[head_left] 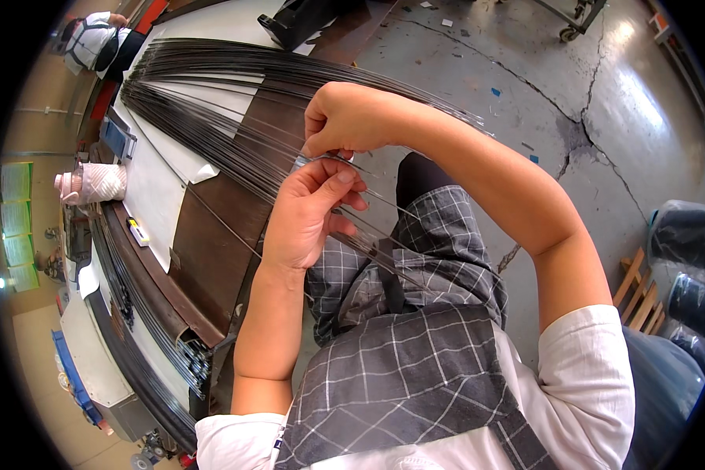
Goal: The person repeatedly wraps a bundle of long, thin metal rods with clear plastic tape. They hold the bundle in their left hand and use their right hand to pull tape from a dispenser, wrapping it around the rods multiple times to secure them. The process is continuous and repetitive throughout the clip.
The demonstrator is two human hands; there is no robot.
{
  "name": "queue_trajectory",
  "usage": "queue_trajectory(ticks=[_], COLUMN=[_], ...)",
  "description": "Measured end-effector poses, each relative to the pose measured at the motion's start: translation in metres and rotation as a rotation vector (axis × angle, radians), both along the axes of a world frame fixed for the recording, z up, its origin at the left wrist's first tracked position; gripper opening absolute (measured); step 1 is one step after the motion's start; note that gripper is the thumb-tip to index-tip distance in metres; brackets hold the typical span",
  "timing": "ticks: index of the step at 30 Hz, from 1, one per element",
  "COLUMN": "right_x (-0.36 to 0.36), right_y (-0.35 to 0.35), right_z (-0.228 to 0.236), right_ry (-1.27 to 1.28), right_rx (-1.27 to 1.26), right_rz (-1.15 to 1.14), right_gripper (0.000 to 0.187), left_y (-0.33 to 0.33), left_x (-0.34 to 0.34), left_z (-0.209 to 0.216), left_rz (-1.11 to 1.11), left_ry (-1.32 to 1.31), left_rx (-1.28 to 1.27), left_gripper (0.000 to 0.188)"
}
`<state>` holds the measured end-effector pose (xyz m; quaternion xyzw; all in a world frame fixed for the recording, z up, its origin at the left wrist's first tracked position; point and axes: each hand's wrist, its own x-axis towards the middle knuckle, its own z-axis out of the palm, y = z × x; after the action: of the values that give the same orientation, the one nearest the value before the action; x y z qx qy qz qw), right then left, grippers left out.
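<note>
A large fan of long, thin black strips (211,135) lies over the table, their near ends sticking out past its edge above my lap. My left hand (309,205) is closed around part of the lower bunch, thumb against the curled fingers, and strip ends come out on its right side. Just above it, my right hand (351,117) is bent down with its fingers pinched together near the left fingertips. A small, shiny greyish piece (298,163) shows between the two hands; what the right fingers grip is mostly hidden.
On the white sheet (153,180) and brown tabletop (211,251) are a yellow-and-white cutter (138,232) and a wrapped pinkish roll (94,184). A black holder (294,23) stands at the far edge. Another person (94,43) is far left. Wrapped rolls (681,235) and a pallet (638,294) stand right.
</note>
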<state>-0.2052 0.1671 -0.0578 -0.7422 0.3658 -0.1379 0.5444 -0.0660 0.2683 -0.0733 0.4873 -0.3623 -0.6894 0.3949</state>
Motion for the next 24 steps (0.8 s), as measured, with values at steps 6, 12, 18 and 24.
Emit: queue_trajectory(ticks=[6, 12, 18, 24], right_x=[0.000, 0.000, 0.002, 0.003], right_y=[0.000, 0.001, 0.004, 0.005], right_z=[0.001, 0.004, 0.012, 0.018], right_ry=[-0.004, -0.010, -0.003, -0.023], right_rx=[0.013, 0.009, -0.009, 0.057], right_rz=[0.002, 0.009, 0.025, 0.001], right_gripper=[0.019, 0.018, 0.016, 0.017], left_y=[-0.001, -0.002, 0.000, 0.006], left_x=[-0.001, -0.001, -0.007, -0.005], left_z=[0.001, 0.000, 0.007, 0.013], left_rz=[-0.014, -0.012, 0.004, 0.026], left_ry=[-0.008, -0.015, -0.125, -0.076], left_rx=[0.007, 0.017, 0.035, -0.051], left_gripper=[0.014, 0.013, 0.019, 0.030])
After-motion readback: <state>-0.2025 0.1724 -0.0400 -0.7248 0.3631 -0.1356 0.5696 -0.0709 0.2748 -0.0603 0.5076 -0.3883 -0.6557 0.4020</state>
